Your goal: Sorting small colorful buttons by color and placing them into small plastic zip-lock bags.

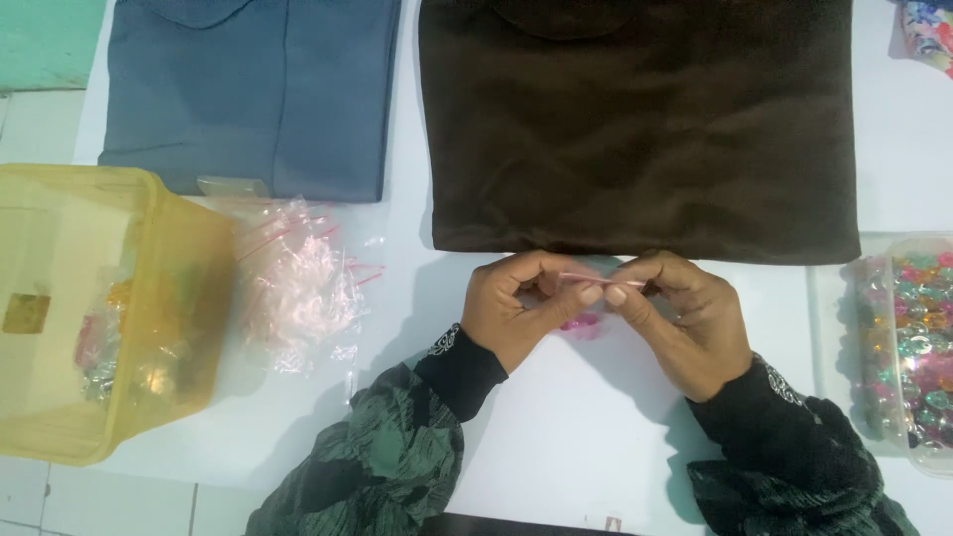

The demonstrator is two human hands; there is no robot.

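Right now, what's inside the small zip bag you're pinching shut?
Through the small zip bag, pinched between the left hand and right hand, something pink shows below the fingers. Its shape and count are hidden by the thumbs.

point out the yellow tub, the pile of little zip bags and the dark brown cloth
yellow tub [194, 223], head view, right wall
pile of little zip bags [298, 283], head view, middle of the heap
dark brown cloth [635, 129], head view, centre of the fabric

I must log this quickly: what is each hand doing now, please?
Left hand: closed, pinching the top edge of a small clear bag.
Right hand: closed, pinching the same bag's top edge.
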